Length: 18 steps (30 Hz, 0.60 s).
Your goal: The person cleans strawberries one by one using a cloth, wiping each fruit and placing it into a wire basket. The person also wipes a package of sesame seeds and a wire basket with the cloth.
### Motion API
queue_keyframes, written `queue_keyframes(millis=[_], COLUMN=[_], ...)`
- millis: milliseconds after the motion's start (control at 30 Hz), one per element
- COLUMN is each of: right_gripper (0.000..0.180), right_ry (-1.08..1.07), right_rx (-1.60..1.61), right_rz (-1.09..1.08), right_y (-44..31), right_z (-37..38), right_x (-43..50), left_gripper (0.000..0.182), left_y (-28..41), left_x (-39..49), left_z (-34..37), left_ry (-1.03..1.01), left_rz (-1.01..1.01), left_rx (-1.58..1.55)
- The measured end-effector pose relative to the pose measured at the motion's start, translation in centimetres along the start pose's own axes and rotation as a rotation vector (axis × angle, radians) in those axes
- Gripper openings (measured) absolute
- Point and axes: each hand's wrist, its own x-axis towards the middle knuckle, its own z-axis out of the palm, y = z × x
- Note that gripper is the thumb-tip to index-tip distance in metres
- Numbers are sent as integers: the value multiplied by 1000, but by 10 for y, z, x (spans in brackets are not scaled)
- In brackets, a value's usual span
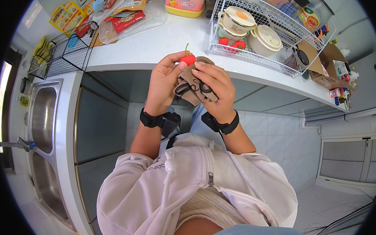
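Note:
My left hand (168, 77) pinches a red strawberry-shaped piece (188, 59) with a green stem pointing up; whether it is real fruit I cannot tell. My right hand (216, 84) grips a bunched brown cloth (191, 85) with black trim, whose upper part touches the red piece. Both hands are close together just off the front edge of the white counter (171, 38). More red strawberry-like pieces (223, 41) lie in the lower tier of a white wire rack (252, 58), beside lidded cream pots (265, 40).
A black wire basket (66, 55) stands at the counter's left corner, near a double steel sink (43, 118). Food packets (128, 21) lie on a clear plastic tray, next to a yellow and pink detergent jug (185, 2). An open cardboard box (328, 78) stands at the right.

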Motion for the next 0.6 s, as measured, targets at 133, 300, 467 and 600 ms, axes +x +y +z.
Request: queue_keyframes(millis=[133, 300, 467, 600], right_gripper=[43, 43, 44, 44], right_ry=[12, 6, -17, -13], right_rx=[-6, -10, 12, 29], right_rz=[-3, 5, 3, 22], right_y=[0, -1, 1, 2], right_z=[1, 0, 2, -1], right_x=[-2, -4, -9, -13], left_gripper=[36, 40, 42, 42], left_y=[-2, -3, -3, -4], left_x=[0, 2, 0, 1], left_z=[-3, -3, -1, 0], left_ry=[-9, -3, 3, 3], left_rz=[7, -3, -4, 11], left_rx=[57, 40, 19, 11])
